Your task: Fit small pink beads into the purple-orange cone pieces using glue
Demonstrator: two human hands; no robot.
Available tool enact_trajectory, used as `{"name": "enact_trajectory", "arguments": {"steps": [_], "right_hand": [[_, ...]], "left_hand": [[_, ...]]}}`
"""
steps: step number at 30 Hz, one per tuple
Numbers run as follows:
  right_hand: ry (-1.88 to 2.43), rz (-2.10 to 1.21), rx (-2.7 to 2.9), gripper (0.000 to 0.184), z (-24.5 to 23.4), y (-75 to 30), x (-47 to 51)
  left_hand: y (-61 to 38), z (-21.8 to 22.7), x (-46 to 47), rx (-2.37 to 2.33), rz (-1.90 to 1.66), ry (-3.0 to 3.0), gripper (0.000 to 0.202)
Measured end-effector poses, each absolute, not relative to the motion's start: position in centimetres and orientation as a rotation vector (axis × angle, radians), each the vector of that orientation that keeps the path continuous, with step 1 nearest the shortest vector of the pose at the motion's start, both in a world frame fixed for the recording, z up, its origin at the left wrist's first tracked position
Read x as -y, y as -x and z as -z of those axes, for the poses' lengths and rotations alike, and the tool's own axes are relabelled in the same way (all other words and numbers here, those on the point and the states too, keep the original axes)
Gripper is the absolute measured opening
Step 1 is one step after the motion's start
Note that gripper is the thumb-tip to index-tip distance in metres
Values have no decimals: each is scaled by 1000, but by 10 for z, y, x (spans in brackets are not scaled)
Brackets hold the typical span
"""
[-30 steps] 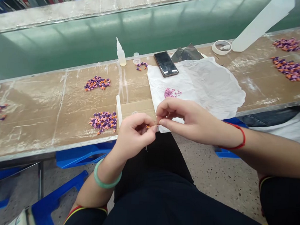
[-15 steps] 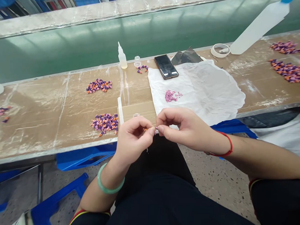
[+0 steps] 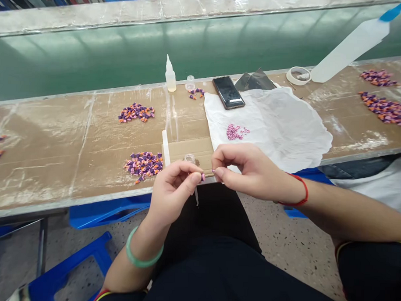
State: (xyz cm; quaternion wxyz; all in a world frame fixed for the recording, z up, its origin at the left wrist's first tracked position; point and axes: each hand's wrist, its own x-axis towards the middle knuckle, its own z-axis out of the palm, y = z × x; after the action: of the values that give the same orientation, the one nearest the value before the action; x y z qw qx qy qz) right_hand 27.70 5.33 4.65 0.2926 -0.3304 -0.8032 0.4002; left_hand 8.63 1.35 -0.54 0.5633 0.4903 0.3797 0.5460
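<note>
- The left hand (image 3: 173, 189), a green bangle (image 3: 143, 256) on its wrist, pinches a small purple-and-pink piece (image 3: 203, 177) between thumb and forefinger, just past the table's near edge.
- The right hand (image 3: 252, 172), with a red cord (image 3: 302, 193) at the wrist, grips a tiny speck (image 3: 213, 171) at its fingertips, too small to identify; the two hands are near each other but apart.
- Just beyond the left hand, a clear jar (image 3: 189, 158) sits on cardboard (image 3: 200, 146), near a white stick (image 3: 166, 148).
- Left of the stick lies a purple, pink and orange pile (image 3: 144, 164) of similar pieces.
- Past the right hand, pink beads (image 3: 234, 132) lie on a white cloth (image 3: 287, 123).
- Farther back, a phone (image 3: 228, 92) rests partly on the cloth, and a nozzle bottle (image 3: 170, 75) stands upright on the table (image 3: 105, 143).
</note>
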Motion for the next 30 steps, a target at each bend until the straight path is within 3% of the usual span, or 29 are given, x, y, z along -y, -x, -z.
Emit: {"name": "enact_trajectory", "arguments": {"steps": [5,13,30], "right_hand": [[839,-856,2497,12,-39,-269,-85],[1028,-250,3288,13,-37,-228,-127],[911,5,3608,18,-42,-196,-129]], "left_hand": [[-68,23,-7,-977,-1281,-1013,15],[-57,40,-2,-1000,-1120,-863,10],[-53,48,-1,-927,-1075,-755,15]]}}
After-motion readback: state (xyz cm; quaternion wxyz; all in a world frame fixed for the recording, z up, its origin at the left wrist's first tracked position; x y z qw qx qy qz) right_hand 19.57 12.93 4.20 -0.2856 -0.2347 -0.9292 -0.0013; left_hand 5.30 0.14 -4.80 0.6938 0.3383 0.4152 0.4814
